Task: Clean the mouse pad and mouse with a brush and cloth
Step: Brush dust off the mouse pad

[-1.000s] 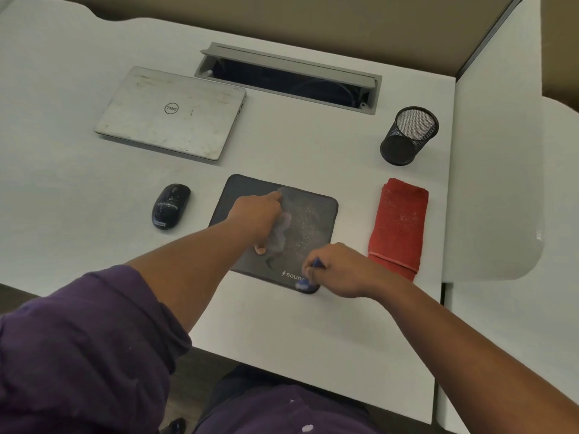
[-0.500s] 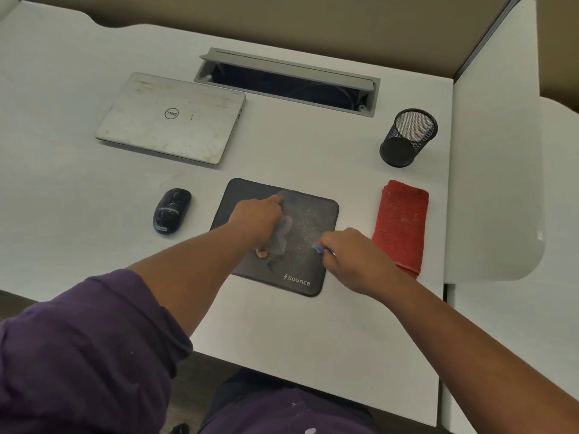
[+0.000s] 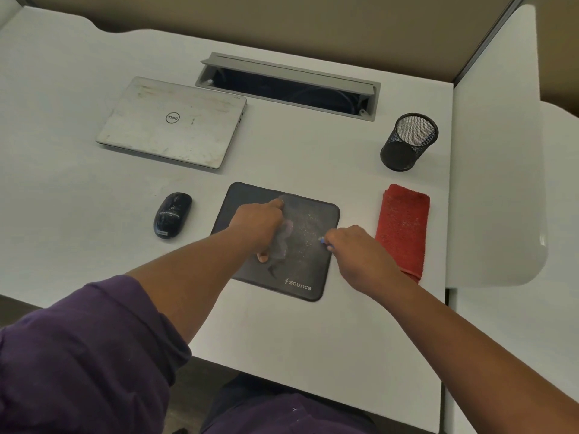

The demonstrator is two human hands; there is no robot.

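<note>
A dark mouse pad (image 3: 300,274) with white dust specks lies in the middle of the white desk (image 3: 282,339). My left hand (image 3: 257,223) rests on its left half, index finger and thumb spread, pressing it down. My right hand (image 3: 354,252) is at the pad's right edge, closed around a small blue brush (image 3: 322,241); only the brush's tip shows, touching the pad. A dusty black mouse (image 3: 172,214) sits on the desk left of the pad. A folded red cloth (image 3: 402,227) lies to the pad's right, partly behind my right wrist.
A closed silver laptop (image 3: 172,122) lies at the back left. An open grey cable tray (image 3: 288,86) is set into the desk's far side. A black mesh pen holder (image 3: 407,142) stands behind the cloth. A white partition (image 3: 495,151) bounds the right side.
My right hand with the brush has moved from the pad's front right corner up along its right edge. The left hand has stayed on the pad.
</note>
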